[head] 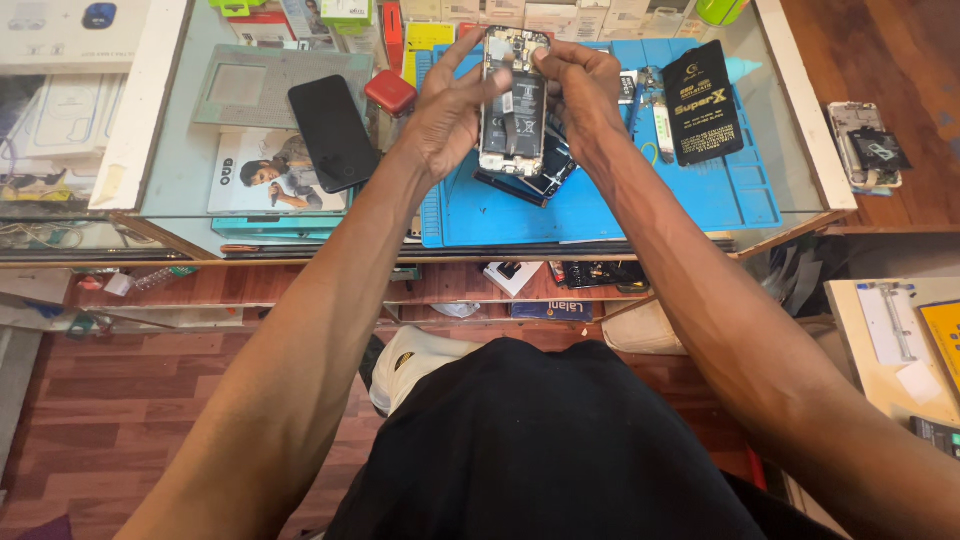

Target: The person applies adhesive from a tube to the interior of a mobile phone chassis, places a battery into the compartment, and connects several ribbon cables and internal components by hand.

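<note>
While both forearms stretch out from the dark-shirted lap toward the glass counter (180,170), the action sits over the blue repair mat (600,205), so take that mat as the landmark. Nearest to us, below the mat's front edge, a wooden shelf under the counter holds small boxes and loose packets. Up over the mat's middle, the opened smartphone (513,100) is held upright in the air, back cover off, battery and circuit board bare. The left hand (450,110) clasps its left edge, thumb and fingers pinching the frame, forefinger up by the top corner. The right hand (585,90) closes on the right edge, fingertips pressed to the upper part near the camera; whether they pinch a small part there, I cannot tell. Judging by this, the phone is already stripped open, and nothing shows it going back together yet. Under the phone, a dark panel (535,180) lies on the mat. On the mat's right part rests a black flat packet (702,100). Left of the mat lies a black phone (334,132), face down or dark, with a small red case (390,93) just beyond. Far right of the mat, on the wooden top, another opened handset (866,143).
</note>
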